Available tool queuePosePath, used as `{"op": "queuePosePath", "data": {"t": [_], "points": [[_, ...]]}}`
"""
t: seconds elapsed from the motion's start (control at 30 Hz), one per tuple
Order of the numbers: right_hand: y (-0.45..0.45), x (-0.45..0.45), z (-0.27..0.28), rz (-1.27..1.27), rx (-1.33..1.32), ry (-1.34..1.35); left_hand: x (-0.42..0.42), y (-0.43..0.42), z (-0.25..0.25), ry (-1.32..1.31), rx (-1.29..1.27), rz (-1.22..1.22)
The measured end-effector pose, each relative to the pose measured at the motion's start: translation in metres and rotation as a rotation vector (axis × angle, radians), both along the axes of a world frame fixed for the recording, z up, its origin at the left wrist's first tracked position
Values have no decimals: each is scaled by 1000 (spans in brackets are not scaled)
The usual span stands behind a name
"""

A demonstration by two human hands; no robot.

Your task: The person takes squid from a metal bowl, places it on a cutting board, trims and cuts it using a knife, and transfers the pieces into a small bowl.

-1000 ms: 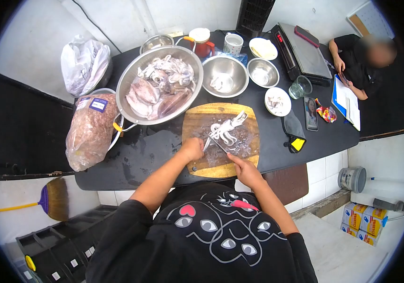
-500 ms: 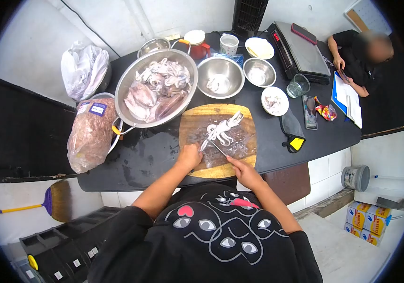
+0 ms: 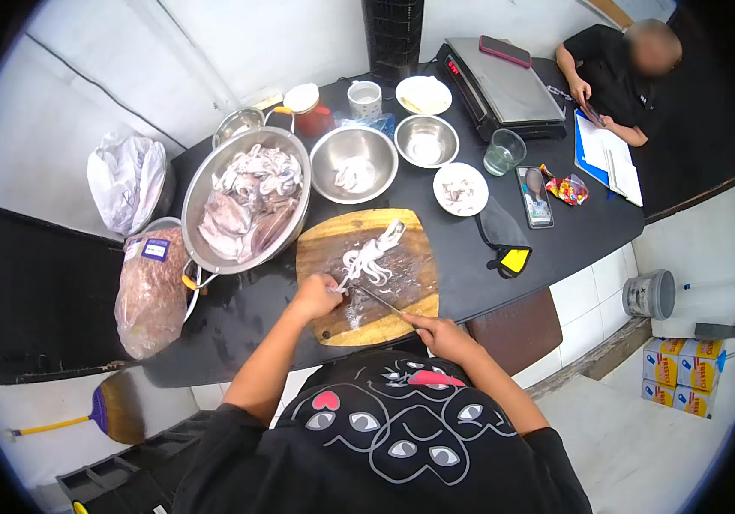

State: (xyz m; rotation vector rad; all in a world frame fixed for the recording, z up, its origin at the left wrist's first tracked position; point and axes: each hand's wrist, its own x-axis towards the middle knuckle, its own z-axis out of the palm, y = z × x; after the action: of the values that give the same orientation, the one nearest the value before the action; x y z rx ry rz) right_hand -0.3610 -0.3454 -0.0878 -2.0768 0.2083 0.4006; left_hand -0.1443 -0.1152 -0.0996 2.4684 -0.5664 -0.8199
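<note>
White squid tentacles (image 3: 371, 259) lie across the middle of a wooden cutting board (image 3: 324, 240). At the board's left side, my left hand (image 3: 316, 297) is closed on the lower end of the squid. My right hand (image 3: 444, 337) grips the handle of a knife (image 3: 383, 302) at the board's lower right, and the blade points up and left, its tip close to my left fingers. Beyond the board to the left, a large steel pan (image 3: 297, 220) holds more squid. Behind the board stands a steel bowl (image 3: 376, 190) with some white pieces inside.
At the back are a small steel bowl (image 3: 436, 160), a white bowl (image 3: 463, 208), a glass (image 3: 504, 154) and a scale (image 3: 513, 86). A phone (image 3: 535, 201) and a dark pouch (image 3: 500, 230) lie right. A bagged mass (image 3: 151, 300) sits left. Another person (image 3: 612, 73) sits back right.
The camera view has shifted, so the table's things appear further left and lower. The knife tip has moved slightly away from the squid strands, towards the board's near side. Both hands keep their holds.
</note>
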Motion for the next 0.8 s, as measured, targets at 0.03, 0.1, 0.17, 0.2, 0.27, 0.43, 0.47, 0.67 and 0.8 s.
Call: {"op": "queuePosePath", "data": {"t": [0.03, 0.1, 0.17, 0.2, 0.27, 0.43, 0.47, 0.67, 0.8], "points": [[-2, 0, 6, -1, 1, 50, 3, -7, 12, 32, -41, -3], [-5, -2, -3, -8, 40, -27, 6, -18, 31, 156, -67, 40], [-11, -5, -9, -5, 61, -6, 12, -24, 36, 175, -126, 32], [-14, -3, -5, 4, 65, 53, 15, -30, 40, 176, -137, 10], [-19, 1, 0, 24, 73, 137, 20, -40, 51, 248, -217, 0], [-27, -5, -14, 9, 111, -8, 32, -73, 79, 248, -247, -70], [-30, -6, -18, 17, 115, 39, 33, -80, 83, 248, -256, -91], [-37, -10, -35, 27, 142, 52, 31, -111, 107, 279, -294, -86], [-40, -8, -24, 35, 149, 67, 31, -122, 112, 212, -257, -132]]}}
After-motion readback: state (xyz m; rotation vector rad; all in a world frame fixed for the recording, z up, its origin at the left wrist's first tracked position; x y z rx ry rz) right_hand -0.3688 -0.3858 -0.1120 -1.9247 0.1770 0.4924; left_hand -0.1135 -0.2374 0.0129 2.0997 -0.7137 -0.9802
